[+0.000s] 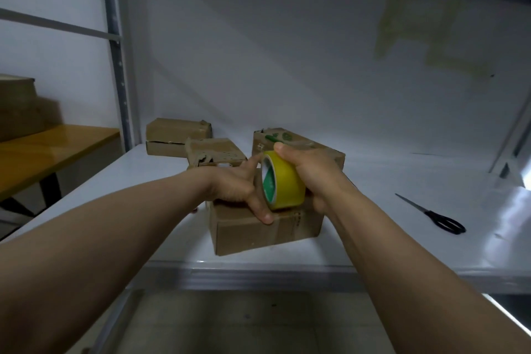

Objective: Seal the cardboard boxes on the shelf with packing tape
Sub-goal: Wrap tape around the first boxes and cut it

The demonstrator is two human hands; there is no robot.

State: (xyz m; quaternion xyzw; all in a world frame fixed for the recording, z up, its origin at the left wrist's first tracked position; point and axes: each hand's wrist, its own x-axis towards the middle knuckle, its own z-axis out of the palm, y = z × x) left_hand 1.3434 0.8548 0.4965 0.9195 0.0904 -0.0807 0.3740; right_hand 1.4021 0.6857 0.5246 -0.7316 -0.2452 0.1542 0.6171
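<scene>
The tape roll (284,184) is gripped in the right hand (313,178) over the front box (258,234) and touched by the left hand (232,185) with straight fingers (253,164); sealing is judged barely begun.

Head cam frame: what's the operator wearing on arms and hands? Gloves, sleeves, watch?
Nothing worn that shows. The left hand and right hand are ungloved, with no rings visible. The left forearm and right forearm are bare to the frame edge: no sleeves, watch, wristband or markings in view.
</scene>
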